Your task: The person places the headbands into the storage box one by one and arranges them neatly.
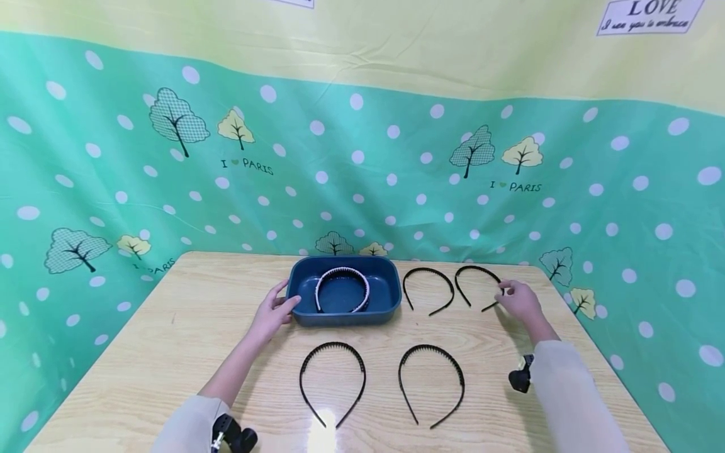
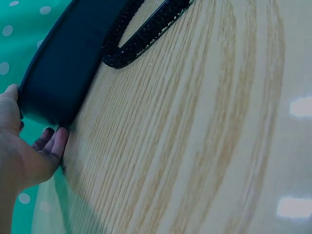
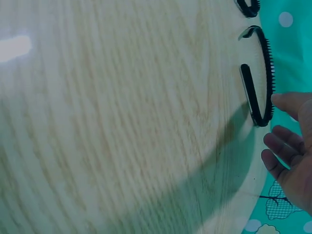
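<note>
My left hand (image 1: 274, 311) grips the left end of a blue plastic basin (image 1: 345, 319), thumb at its rim and fingers low on its outer side. Inside the basin lies a headband with a pale outer edge (image 1: 369, 290) and dark teeth. At the back right my right hand (image 1: 521, 302) pinches the right side of a black toothed headband (image 1: 478, 267), which lies on the table. In the right wrist view one digit meets that headband (image 3: 268, 63), while other fingers (image 3: 280, 146) bend loosely below; part of the grip is hidden.
Another black headband (image 1: 428, 270) lies between the basin and the right-hand one. Two more, a front left headband (image 1: 333, 345) and a front right headband (image 1: 432, 347), lie on the wooden table (image 1: 187, 333). A patterned green curtain (image 1: 317, 189) hangs behind.
</note>
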A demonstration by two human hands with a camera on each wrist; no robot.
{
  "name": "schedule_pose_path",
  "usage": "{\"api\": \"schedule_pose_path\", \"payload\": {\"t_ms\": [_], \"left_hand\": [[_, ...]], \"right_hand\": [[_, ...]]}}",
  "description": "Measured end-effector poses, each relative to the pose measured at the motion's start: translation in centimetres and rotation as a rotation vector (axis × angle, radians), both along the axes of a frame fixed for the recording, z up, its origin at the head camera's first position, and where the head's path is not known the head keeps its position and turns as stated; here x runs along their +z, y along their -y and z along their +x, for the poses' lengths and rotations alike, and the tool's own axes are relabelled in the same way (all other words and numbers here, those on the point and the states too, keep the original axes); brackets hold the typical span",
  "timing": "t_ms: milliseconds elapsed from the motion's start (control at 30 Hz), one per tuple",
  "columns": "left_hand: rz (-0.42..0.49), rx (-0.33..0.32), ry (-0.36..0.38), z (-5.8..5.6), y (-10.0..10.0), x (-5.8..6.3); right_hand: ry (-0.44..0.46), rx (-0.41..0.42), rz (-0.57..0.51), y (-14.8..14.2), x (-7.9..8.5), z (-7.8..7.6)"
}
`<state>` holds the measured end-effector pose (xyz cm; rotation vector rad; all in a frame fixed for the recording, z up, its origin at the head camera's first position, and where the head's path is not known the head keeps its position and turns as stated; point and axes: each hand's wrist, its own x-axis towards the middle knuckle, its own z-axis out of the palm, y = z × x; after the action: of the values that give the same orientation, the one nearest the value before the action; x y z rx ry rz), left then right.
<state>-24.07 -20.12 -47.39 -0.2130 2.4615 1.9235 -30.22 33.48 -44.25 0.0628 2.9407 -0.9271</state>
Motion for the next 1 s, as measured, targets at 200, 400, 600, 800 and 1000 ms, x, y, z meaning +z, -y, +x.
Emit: {"api": "schedule_pose_path", "payload": {"t_ms": [200, 400, 600, 800, 1000], "left_hand": [[0.022, -0.005, 0.01, 0.2, -0.2, 0.6], [0.032, -0.01, 0.023, 1.0, -0.7, 2.3], [0.025, 0.001, 0.026, 0.0, 0.0, 0.4], [0.038, 0.0, 0.032, -0.2, 0.1, 0.3], [0.017, -0.001, 0.016, 0.0, 0.0, 0.3]], "right_hand": [[-0.006, 0.059, 0.035, -0.2, -0.2, 0.0], [-0.033, 0.112, 0.093, -0.1, -0.4, 0.0], [-0.07, 0.132, 0.159, 0.3, -0.9, -0.1], [-0.123, 0.163, 0.231, 0.6, -1.2, -0.2], [-0.126, 0.193, 0.304, 0.9, -1.2, 0.0]]}}
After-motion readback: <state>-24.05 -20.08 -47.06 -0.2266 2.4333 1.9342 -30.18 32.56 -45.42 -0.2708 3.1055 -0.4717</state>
